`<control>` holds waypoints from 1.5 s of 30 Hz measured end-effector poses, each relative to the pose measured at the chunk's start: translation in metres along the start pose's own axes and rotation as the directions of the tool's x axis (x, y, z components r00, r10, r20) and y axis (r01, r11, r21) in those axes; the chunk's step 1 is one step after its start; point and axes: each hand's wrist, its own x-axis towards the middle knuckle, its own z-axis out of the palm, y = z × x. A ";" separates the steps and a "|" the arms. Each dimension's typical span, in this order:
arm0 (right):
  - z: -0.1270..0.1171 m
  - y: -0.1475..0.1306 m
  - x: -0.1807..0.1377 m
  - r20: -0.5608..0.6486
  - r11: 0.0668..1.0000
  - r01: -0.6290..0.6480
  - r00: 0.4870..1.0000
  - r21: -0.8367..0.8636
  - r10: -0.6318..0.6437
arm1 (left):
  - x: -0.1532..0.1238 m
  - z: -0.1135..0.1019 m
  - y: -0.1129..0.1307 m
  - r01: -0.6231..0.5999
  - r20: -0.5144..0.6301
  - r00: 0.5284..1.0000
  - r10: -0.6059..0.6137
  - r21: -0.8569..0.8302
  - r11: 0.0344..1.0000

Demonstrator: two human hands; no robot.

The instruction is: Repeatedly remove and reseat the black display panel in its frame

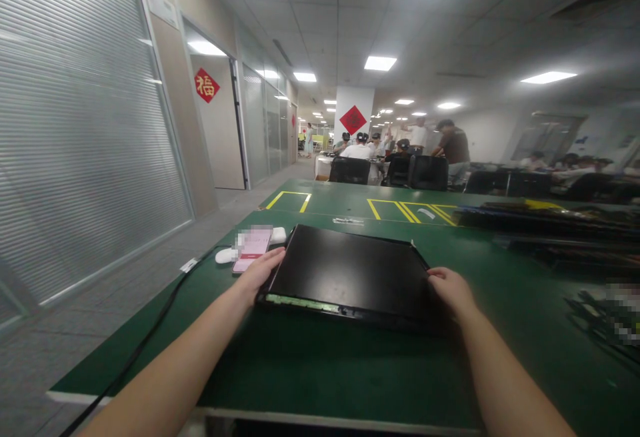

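Note:
A flat black LCD screen panel [357, 267] lies in front of me, its dark glossy face up. Along its near edge runs a strip of green circuit board [303, 303]. My left hand [260, 270] grips the panel's left edge, fingers pointing forward along the side. On the right edge, my right hand [453, 288] pinches the rim between thumb and curled fingers. The undersides of both grips are hidden. Just left of the panel lie a phone with a pink screen [253, 257] and a white computer mouse [226, 255].
The green table [350, 377] carries yellow tape markings [290, 193] at its far side. Stacked dark panels [555, 220] and tangled black cables [595, 317] sit at the right. A black cable [165, 310] crosses the left edge. Several people and black chairs [350, 170] are beyond.

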 end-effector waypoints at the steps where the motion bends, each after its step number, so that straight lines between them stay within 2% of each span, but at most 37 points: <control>1: 0.000 0.000 0.000 -0.003 1.000 0.000 1.000 0.007 0.000 | -0.001 -0.001 0.000 0.004 0.024 1.000 -0.005 0.012 1.000; 6: -0.001 -0.003 -0.001 -0.007 1.000 0.018 1.000 0.013 -0.018 | -0.007 -0.005 0.003 0.035 0.100 0.994 -0.043 0.081 0.996; 14: -0.002 -0.007 -0.004 -0.008 0.999 0.037 0.999 -0.020 -0.037 | -0.006 -0.007 0.004 -0.010 0.116 0.993 0.003 0.059 0.998; 18: 0.001 -0.006 -0.003 -0.006 0.998 0.045 0.999 -0.036 -0.046 | -0.004 -0.008 0.003 -0.004 0.143 0.990 0.002 0.014 1.000; 24: 0.005 -0.001 0.000 -0.012 0.997 0.057 0.998 -0.052 -0.058 | -0.006 -0.008 0.002 -0.008 0.201 0.980 -0.001 0.042 0.999; 31: 0.006 0.000 0.002 -0.034 0.995 0.062 0.997 -0.084 -0.065 | -0.010 -0.003 0.002 -0.024 0.159 0.987 0.015 0.056 0.998; 38: 0.005 0.001 0.003 -0.008 0.999 0.032 0.999 -0.039 -0.032 | -0.014 0.000 0.002 -0.065 0.194 0.980 0.055 0.047 0.997; 45: 0.010 0.008 0.007 -0.013 0.995 0.085 0.996 -0.044 -0.085 | -0.017 0.002 0.002 -0.065 0.185 0.981 0.058 0.030 0.997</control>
